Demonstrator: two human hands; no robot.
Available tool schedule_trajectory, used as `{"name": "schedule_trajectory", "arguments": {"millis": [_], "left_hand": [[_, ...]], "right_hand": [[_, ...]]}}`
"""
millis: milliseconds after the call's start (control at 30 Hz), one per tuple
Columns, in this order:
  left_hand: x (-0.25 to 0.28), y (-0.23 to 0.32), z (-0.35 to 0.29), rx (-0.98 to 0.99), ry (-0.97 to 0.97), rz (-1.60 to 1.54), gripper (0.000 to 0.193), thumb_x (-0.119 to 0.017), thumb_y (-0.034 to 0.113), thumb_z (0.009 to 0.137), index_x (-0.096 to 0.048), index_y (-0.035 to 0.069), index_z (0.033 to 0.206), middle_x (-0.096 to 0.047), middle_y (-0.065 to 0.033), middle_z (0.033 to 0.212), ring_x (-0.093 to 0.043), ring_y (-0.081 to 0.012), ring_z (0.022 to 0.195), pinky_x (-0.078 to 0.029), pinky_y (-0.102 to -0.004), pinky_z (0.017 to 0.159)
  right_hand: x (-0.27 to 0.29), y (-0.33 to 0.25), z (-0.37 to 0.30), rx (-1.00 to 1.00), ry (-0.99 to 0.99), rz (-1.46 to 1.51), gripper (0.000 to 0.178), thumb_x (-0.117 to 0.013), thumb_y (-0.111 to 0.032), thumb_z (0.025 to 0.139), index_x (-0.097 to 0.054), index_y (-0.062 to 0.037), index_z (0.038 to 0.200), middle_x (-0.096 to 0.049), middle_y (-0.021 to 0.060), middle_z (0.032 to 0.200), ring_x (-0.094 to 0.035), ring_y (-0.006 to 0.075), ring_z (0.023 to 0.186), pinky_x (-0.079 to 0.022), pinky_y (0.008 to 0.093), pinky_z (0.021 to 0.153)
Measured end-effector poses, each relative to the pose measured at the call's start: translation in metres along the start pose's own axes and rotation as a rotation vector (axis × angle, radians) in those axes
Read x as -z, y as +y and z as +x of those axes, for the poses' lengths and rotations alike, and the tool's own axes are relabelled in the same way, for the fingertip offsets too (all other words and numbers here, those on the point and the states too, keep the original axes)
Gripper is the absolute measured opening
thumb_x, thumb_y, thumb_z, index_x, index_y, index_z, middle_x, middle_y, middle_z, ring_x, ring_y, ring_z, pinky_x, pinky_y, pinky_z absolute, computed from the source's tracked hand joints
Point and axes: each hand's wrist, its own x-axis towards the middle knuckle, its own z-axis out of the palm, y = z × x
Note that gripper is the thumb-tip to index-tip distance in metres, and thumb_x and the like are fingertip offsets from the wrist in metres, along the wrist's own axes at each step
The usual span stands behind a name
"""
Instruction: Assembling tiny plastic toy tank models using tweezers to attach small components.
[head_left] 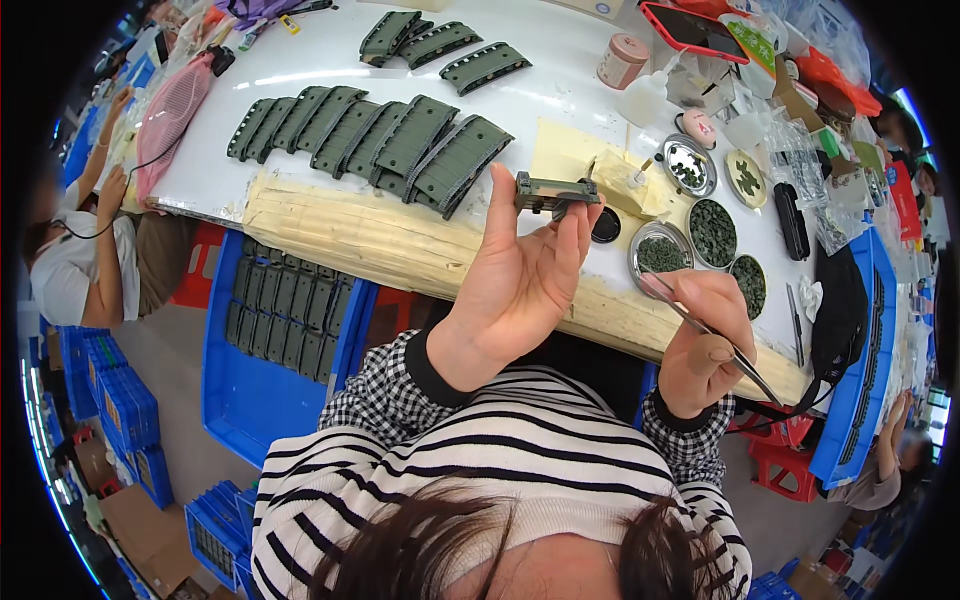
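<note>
My left hand [520, 290] is raised above the table's near edge. Its fingers and thumb pinch a dark green plastic housing [556, 188], held edge-on, so most of its face is hidden. In my right hand [708, 345] is a pair of metal tweezers [755, 374], with tips pointing up and left near a round dish of small dark green pieces [660, 252]. Whether the tips grip a piece is too small to tell. Beyond my left hand lies a row of similar green housings [345, 135], overlapping; several more housings [485, 68] lie farther back.
A yellowish cloth block [630, 185] holds a small brush. More round tins of green pieces [713, 232] stand at right, near a black case [791, 221] and a red-framed phone [693, 32]. Cream padding [360, 228] lines the table edge. Below left sits a blue crate [235, 385] of housings.
</note>
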Motion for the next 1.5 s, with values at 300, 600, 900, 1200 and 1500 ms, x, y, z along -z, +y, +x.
{"name": "schedule_trajectory", "arguments": {"millis": [300,600,900,1200,1500], "left_hand": [[0.001,-0.006,-0.026,-0.305,0.120,0.918,0.034,-0.046,0.013,0.098,-0.036,0.012,0.130,-0.051,-0.0209,0.128,-0.056,-0.0279,0.116,-0.052,-0.0418,0.095],[0.007,-0.011,-0.025,-0.195,0.165,0.905,0.027,-0.056,0.003,0.091,-0.048,0.006,0.117,-0.062,-0.0165,0.114,-0.063,-0.0245,0.106,-0.053,-0.0403,0.092],[0.009,-0.002,-0.026,-0.226,0.199,0.969,0.048,-0.060,-0.002,0.087,-0.044,0.003,0.132,-0.061,-0.0151,0.116,-0.063,-0.0200,0.102,-0.053,-0.0358,0.090],[0.019,-0.010,-0.020,-0.419,0.112,1.485,0.049,-0.059,-0.008,0.084,-0.044,-0.002,0.131,-0.057,-0.0170,0.121,-0.058,-0.0237,0.114,-0.050,-0.0416,0.097],[0.015,-0.008,-0.022,-0.414,0.076,1.643,0.047,-0.055,-0.011,0.087,-0.043,-0.004,0.131,-0.057,-0.0226,0.124,-0.058,-0.0284,0.115,-0.048,-0.0388,0.100]], "right_hand": [[0.072,0.020,0.015,-0.326,0.216,-0.293,0.023,-0.047,-0.013,0.100,-0.063,0.0045,0.100,-0.060,0.0073,0.086,-0.059,0.0129,0.078,-0.046,0.0231,0.071],[0.093,0.050,0.028,-0.397,-0.196,-0.777,0.012,-0.064,-0.006,0.085,-0.065,0.0026,0.093,-0.058,0.0122,0.081,-0.059,0.0252,0.069,-0.047,0.0285,0.064],[0.086,0.074,0.034,-0.472,-0.350,-0.794,0.011,-0.065,-0.005,0.083,-0.064,0.0023,0.091,-0.062,0.0136,0.085,-0.063,0.0247,0.076,-0.048,0.0317,0.068],[0.087,0.066,0.036,-0.469,-0.263,-0.777,0.010,-0.063,-0.004,0.082,-0.060,0.0013,0.090,-0.065,0.0135,0.082,-0.062,0.0228,0.067,-0.046,0.0338,0.061],[0.060,0.020,0.035,-0.297,-0.126,-0.657,0.019,-0.067,0.005,0.080,-0.069,-0.0011,0.097,-0.070,0.0083,0.084,-0.056,0.0086,0.059,-0.044,0.0202,0.054]]}}
